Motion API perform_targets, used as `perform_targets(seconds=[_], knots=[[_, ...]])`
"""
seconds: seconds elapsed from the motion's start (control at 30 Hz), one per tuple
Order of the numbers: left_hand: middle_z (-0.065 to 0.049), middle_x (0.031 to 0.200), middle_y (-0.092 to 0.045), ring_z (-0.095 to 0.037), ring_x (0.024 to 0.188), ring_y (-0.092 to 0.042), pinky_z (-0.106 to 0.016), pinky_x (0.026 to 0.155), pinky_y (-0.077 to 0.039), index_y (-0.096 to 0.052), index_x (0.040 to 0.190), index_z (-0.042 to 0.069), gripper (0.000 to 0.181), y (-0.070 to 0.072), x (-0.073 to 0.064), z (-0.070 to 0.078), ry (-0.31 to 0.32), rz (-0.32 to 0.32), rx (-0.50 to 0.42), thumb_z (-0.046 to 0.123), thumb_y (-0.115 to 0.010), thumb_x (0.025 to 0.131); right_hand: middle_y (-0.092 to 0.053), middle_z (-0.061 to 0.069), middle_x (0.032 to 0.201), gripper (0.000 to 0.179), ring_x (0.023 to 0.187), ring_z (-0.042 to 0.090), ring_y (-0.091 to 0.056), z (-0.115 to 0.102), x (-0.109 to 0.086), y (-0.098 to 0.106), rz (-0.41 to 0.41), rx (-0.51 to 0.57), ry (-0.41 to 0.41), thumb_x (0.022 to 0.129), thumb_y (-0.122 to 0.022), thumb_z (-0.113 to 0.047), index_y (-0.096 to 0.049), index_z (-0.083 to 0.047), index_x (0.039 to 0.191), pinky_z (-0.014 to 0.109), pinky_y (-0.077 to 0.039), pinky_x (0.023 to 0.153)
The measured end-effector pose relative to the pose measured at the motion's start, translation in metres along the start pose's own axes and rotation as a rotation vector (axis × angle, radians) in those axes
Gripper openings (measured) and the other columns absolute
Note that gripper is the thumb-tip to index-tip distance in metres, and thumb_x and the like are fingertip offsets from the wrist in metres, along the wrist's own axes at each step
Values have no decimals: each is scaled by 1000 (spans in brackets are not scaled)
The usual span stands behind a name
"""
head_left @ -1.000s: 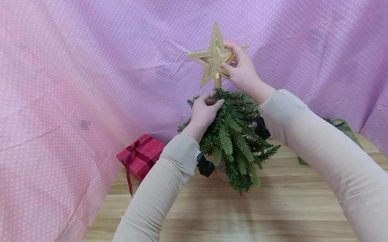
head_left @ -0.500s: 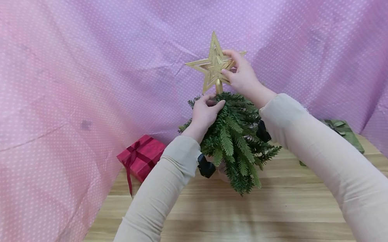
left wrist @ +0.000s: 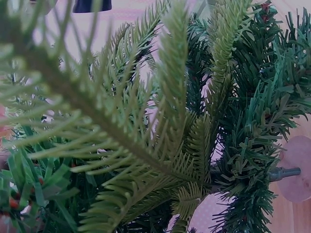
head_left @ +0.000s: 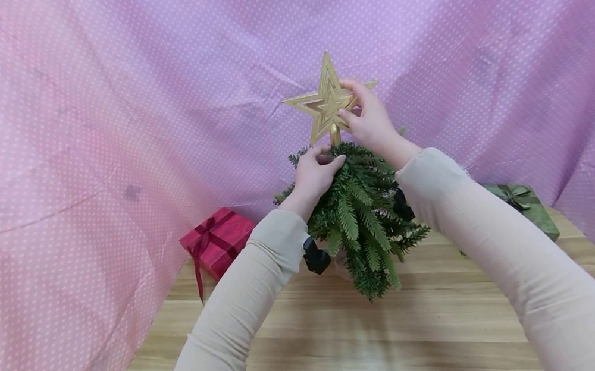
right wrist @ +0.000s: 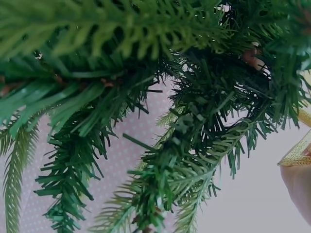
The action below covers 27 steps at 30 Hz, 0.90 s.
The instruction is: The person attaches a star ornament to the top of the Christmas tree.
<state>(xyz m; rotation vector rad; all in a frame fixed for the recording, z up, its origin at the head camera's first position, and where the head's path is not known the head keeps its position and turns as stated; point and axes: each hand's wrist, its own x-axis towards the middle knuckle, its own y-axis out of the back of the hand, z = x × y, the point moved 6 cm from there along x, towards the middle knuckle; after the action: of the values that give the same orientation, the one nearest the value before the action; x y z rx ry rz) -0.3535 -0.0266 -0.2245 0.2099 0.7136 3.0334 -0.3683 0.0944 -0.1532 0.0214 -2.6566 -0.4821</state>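
A gold star tree topper stands upright above a small artificial Christmas tree in the head view. My right hand pinches the star's right side between thumb and fingers. The socket under the star meets the top branches; how far the tip goes into it is hidden. Just below, my left hand grips the upper tree, its fingertips partly among the needles. Green branches fill the left wrist view. At the right wrist view's edge, a star corner touches a finger.
A red gift box with a dark ribbon lies left of the tree on the wooden table. Behind my right sleeve sits a green gift box. Pink dotted cloth hangs around the back and sides.
My right hand has come down with the star, mostly in the first half second, so it sits lower over the tree. The left hand has stayed at the upper branches.
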Motion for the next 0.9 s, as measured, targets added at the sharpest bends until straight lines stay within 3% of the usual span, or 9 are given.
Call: perform_targets(seconds=[0.23,0.43,0.73,0.9], knots=[[-7,123,-58,-22,112,-56,-37,93,-49,-54,133,16,45,-1,0,-2,15,-3,-17,33,-63,92,-47,17,136,54,123,29,-52,4,-2,2,19,55,-43,97,-47,0,-36,-21,145,34,-47,99],[-8,125,-57,-23,114,-55,-38,94,-48,-53,134,16,47,0,0,-1,8,-8,-17,33,-63,92,-49,20,134,62,121,30,-54,4,-2,5,25,129,-13,96,-49,1,-30,-24,148,33,-49,96],[-8,125,-58,-23,114,-56,-37,93,-49,-53,134,16,47,1,-1,1,11,3,-23,32,-63,92,-54,19,130,70,116,32,-58,2,-2,10,29,52,60,93,-56,0,-26,-27,150,30,-52,88],[-8,128,-55,-23,116,-54,-38,95,-48,-52,135,15,48,1,-1,2,31,-14,-31,33,-62,92,-51,15,133,72,120,29,-55,2,-5,14,-7,87,57,92,-59,-5,-25,-31,150,36,-48,97]])
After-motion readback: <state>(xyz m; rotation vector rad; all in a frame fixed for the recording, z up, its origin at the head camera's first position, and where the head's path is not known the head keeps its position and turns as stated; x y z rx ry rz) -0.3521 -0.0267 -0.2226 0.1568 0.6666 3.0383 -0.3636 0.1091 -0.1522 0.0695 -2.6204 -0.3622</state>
